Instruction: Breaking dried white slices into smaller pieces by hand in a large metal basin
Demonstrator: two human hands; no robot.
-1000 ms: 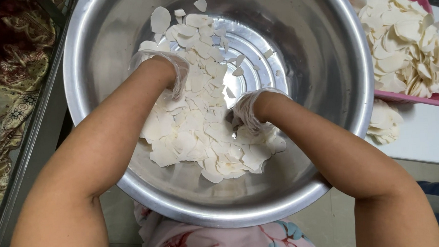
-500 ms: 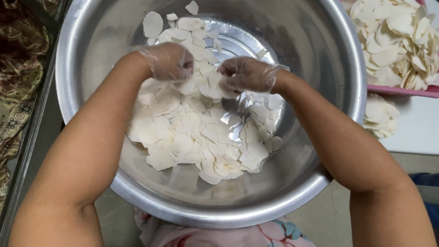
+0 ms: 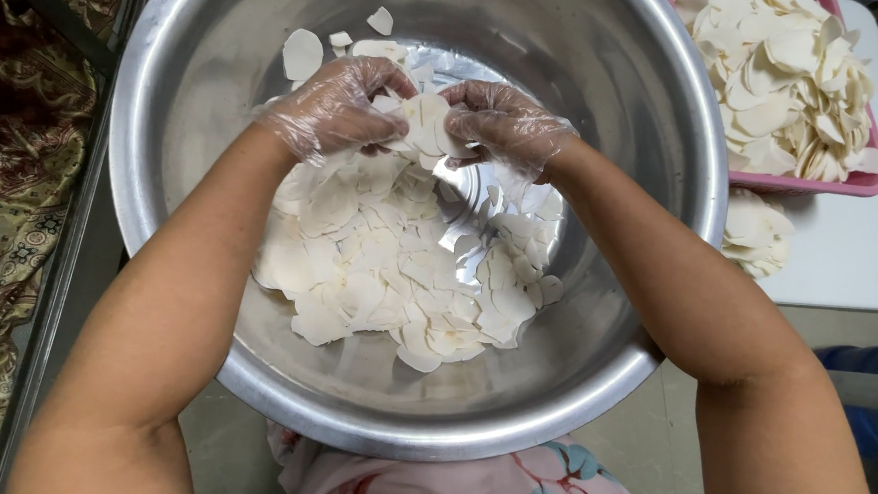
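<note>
A large steel bowl holds a heap of thin white slices. Both of my hands wear clear plastic gloves and are raised above the heap. My left hand and my right hand meet near the bowl's middle, each gripping the same clump of white slices between the fingers. Bare shiny metal shows just below my right hand.
A pink plastic basket full of the same white slices stands on a white table at the right. A few loose slices lie beside it. Patterned fabric lies at the left.
My hands came out of the heap, moved together toward the bowl's middle and lifted a clump of slices between them.
</note>
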